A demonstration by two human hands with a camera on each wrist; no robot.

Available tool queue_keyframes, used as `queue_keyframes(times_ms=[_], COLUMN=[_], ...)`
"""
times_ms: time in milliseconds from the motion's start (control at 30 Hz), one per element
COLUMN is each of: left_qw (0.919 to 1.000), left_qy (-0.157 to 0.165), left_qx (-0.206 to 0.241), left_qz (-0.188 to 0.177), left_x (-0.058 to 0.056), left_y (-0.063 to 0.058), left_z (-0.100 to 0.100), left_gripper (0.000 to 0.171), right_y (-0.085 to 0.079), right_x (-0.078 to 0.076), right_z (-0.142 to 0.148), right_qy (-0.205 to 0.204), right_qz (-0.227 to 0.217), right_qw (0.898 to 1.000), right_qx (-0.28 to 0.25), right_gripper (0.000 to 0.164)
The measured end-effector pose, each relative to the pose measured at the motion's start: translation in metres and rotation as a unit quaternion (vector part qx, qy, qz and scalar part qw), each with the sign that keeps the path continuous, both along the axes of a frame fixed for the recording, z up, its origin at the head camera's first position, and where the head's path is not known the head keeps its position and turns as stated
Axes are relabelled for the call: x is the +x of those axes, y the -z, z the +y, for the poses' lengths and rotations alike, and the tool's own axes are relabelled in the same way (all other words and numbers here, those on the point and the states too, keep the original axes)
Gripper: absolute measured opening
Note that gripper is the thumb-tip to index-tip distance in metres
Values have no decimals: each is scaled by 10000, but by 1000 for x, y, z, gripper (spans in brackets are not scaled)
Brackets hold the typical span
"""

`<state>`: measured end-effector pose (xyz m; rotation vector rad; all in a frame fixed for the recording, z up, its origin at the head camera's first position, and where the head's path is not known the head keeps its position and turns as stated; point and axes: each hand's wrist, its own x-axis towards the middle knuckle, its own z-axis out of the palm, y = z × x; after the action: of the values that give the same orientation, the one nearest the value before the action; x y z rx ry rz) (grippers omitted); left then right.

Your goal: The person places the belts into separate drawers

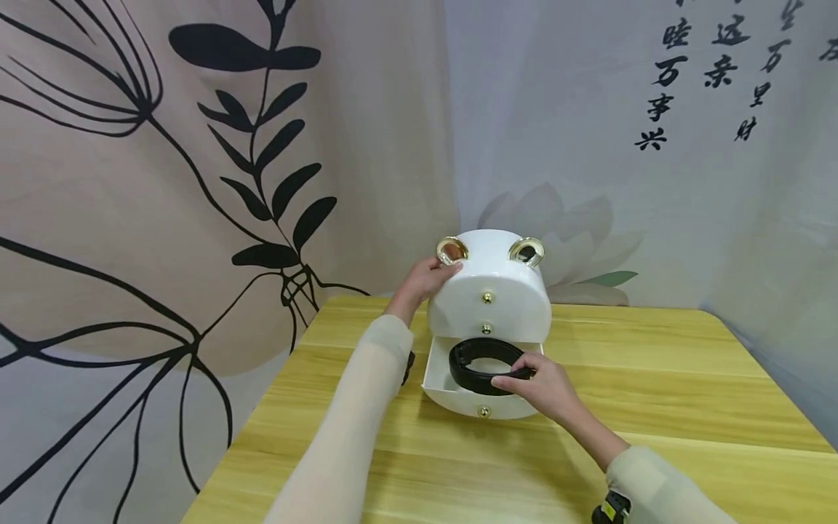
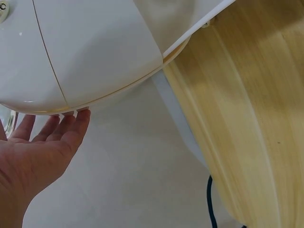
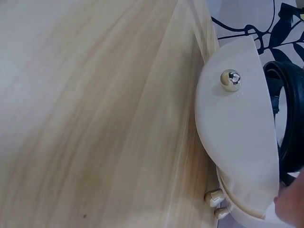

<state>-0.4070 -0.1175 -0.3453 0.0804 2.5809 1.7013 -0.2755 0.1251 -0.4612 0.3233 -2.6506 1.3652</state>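
Observation:
A white box [image 1: 487, 306] with gold knobs and two gold-rimmed rings [image 1: 452, 250] on top stands on the table. Its bottom drawer [image 1: 435, 372] is pulled out towards me. Over that drawer, my right hand [image 1: 540, 386] pinches a coiled black belt [image 1: 466, 377] at its near right side, thumb in front. The belt [image 3: 292, 114] shows behind the drawer front [image 3: 237, 128] in the right wrist view, with only a blurred bit of the hand. My left hand [image 1: 428, 282] rests on the box's upper left side, its extended fingers [image 2: 71, 128] touching the white wall.
The wooden table [image 1: 655, 393] extends to both sides of the box, and its left edge runs close to my left arm. A curtain [image 1: 393, 145] with black plant prints hangs right behind the table. Small gold feet [image 3: 216, 198] jut from under the box.

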Motion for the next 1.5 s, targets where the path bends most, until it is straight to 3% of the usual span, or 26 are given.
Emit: queue_keyframes(times_ms=[167, 500, 767, 1000, 1267, 1500], left_qw=[9999, 9999, 9999, 9999, 9999, 9999], left_qy=[52, 7, 39, 22, 32, 43], left_qx=[47, -69, -35, 22, 50, 105], left_qz=[71, 82, 147, 112, 87, 24], left_x=[-3, -7, -7, -4, -2, -2], left_y=[1, 3, 4, 3, 2, 1], left_z=[0, -2, 0, 0, -2, 0], left_gripper=[49, 52, 51, 49, 48, 49], right_y=[-2, 0, 0, -5, -7, -4], right_x=[-5, -12, -17, -12, -1, 3], right_z=[-5, -12, -13, -16, -23, -20], right_qy=[16, 10, -220, -148, 103, -86], right_qz=[-235, -213, 676, 747, 1127, 882], right_qw=[9997, 9991, 9964, 9969, 9935, 9959], right_qx=[110, 360, 460, 209, -130, 170], right_gripper=[42, 43, 37, 38, 39, 45])
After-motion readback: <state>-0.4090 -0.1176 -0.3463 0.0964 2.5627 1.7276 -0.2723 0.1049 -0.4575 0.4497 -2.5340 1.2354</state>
